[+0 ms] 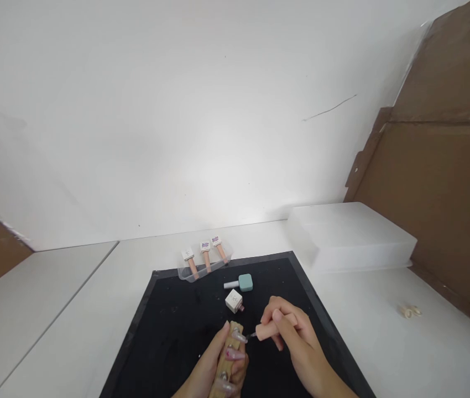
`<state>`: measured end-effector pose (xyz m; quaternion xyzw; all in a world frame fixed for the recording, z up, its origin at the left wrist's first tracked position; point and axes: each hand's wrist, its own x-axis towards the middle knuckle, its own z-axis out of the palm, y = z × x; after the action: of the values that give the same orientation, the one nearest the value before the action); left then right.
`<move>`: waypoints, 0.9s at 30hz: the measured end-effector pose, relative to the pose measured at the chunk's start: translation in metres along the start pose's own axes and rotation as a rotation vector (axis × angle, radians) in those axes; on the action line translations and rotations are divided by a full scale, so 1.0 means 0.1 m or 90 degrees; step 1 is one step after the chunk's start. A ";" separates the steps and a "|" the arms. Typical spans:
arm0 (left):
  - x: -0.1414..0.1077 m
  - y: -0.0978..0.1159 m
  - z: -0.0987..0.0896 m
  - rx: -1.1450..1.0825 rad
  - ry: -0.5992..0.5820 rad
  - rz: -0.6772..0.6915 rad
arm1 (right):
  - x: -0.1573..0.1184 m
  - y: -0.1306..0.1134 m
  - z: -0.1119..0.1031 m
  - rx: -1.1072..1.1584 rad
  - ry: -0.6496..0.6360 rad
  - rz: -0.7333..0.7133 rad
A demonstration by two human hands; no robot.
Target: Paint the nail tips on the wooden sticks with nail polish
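Observation:
My left hand [208,362] is closed around a wooden stand [222,366] that carries several false nails. One nail [235,354] has pink marks; the top nail [240,336] looks pale. Between the fingers of my right hand [297,337] is a peach-coloured brush cap [266,330], its dark brush tip at the end of the top nail. Just beyond the stand, a white square bottle [234,300] lies tilted without its cap, its neck toward the right. Behind it lies a green bottle [245,282] with a white cap.
Under the hands is a black mat [168,326]. A clear tray [187,275] with three capped bottles overlaps its far left edge. At the right are a white box [351,235], small beige items [409,311] and a brown cardboard panel [438,204]. A white wall rises behind.

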<state>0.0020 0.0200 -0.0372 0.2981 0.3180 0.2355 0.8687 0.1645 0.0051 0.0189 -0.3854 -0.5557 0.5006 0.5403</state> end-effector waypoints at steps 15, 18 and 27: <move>0.04 -0.01 -0.05 -0.001 -0.023 -0.015 | 0.00 0.04 -0.01 0.014 0.005 0.008; 0.03 0.00 -0.04 0.003 -0.020 -0.023 | 0.00 0.04 -0.01 0.016 0.004 0.005; 0.04 0.02 -0.04 0.033 0.004 -0.031 | 0.00 0.03 -0.03 0.015 -0.008 -0.017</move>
<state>0.0016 0.0250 -0.0399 0.3116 0.3339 0.2069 0.8652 0.1669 0.0058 0.0154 -0.3684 -0.5583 0.5021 0.5482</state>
